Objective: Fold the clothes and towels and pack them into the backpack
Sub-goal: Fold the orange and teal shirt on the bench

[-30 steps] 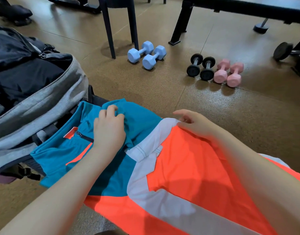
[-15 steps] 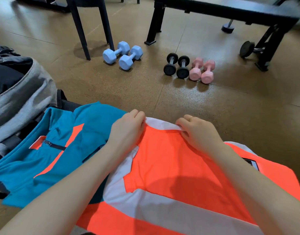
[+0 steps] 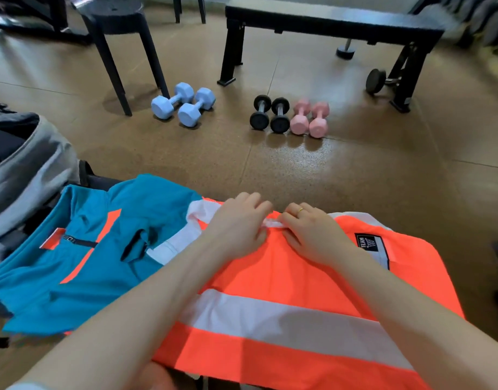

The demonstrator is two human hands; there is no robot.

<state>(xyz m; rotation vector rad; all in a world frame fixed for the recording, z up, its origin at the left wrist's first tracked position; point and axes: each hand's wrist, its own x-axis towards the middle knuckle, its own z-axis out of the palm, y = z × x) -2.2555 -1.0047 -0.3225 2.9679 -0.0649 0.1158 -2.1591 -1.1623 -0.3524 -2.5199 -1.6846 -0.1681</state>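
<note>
At frame centre both hands, left hand (image 3: 236, 225) and right hand (image 3: 312, 232), pinch the orange garment's (image 3: 284, 277) far white edge, fold unfinished; teal garment (image 3: 81, 277) unfolded left; backpack (image 3: 28, 175) open, partly filled, far left.

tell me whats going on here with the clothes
A person is folding an orange and white garment. The left hand and right hand both pinch its far white edge. A blue top lies beside it, next to an open grey backpack with dark clothes inside.
</note>
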